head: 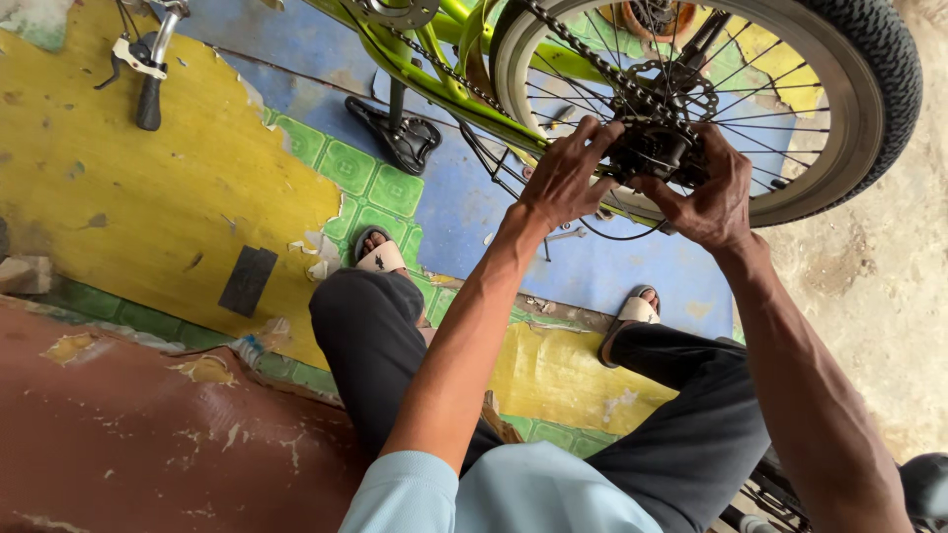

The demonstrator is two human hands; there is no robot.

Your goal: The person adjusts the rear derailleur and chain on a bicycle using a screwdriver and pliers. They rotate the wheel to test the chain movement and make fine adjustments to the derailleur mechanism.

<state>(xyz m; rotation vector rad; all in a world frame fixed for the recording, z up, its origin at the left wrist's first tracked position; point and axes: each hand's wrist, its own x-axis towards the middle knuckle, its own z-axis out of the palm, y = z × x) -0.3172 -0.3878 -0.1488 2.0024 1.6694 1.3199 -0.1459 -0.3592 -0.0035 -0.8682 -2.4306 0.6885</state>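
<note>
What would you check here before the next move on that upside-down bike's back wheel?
1. Both hands on the hub: ok. Left hand and right hand grip the gear cluster.
2. Bike steady: ok, it rests inverted on its saddle and handlebar.
3. Chain seated on the cogs: cannot tell, the hands cover it.
4. Wheel clear of the floor: ok.
5. Fingers clear of the spokes: not ok, they are right beside them.
6. Tool within reach: ok, a spanner lies on the floor below the left hand.
</note>
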